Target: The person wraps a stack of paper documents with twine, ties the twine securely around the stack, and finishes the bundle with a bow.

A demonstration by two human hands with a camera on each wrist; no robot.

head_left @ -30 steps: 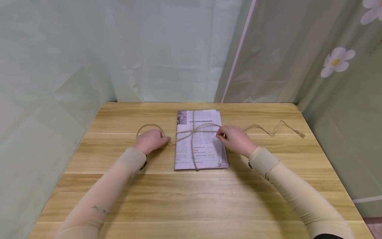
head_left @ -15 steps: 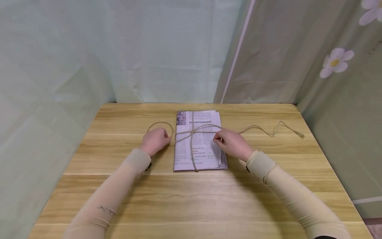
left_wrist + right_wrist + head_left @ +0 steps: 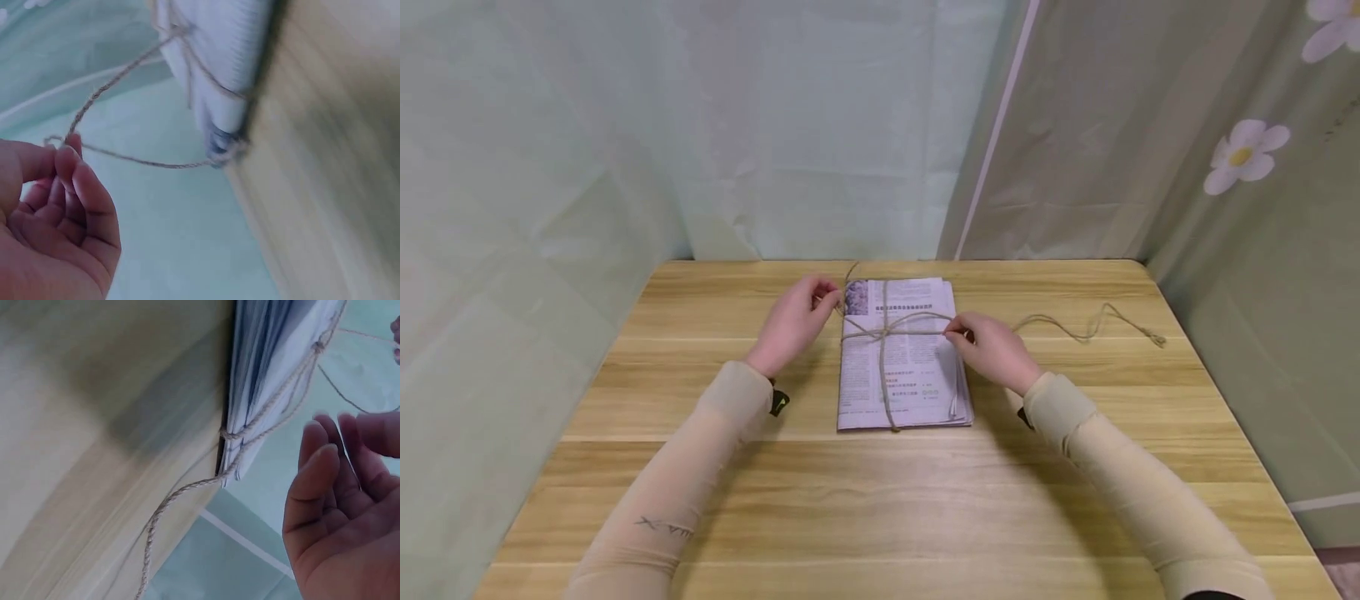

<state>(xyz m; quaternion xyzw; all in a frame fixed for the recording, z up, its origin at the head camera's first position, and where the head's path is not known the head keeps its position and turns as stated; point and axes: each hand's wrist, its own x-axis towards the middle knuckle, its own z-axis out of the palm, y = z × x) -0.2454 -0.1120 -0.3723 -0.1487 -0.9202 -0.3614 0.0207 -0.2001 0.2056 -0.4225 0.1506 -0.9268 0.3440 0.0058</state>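
A folded stack of newspapers [image 3: 917, 367] lies on the table, bound crosswise with twine [image 3: 885, 367] that meets in a knot [image 3: 885, 332] on top. At the stack's upper left, my left hand [image 3: 792, 325] pinches a length of the twine [image 3: 112, 78] between thumb and fingertips, and its short loose end [image 3: 851, 271] stands up past the fingers. Over the right edge of the stack hovers my right hand [image 3: 996, 354]; in the right wrist view its fingers [image 3: 312, 481] are loosely bent with nothing between them. The other twine tail [image 3: 150, 544] runs beneath it.
The wooden table [image 3: 880, 508] extends on all sides of the stack. To the right, the twine's tail [image 3: 1078, 336] lies in waves and ends in a small knot [image 3: 1159, 341]. Pale curtains [image 3: 850, 125] hang behind and beside the table.
My left hand has moved up and to the right, from beside the stack to its upper left corner, lifting the left twine. The right hand has stayed nearly in place.
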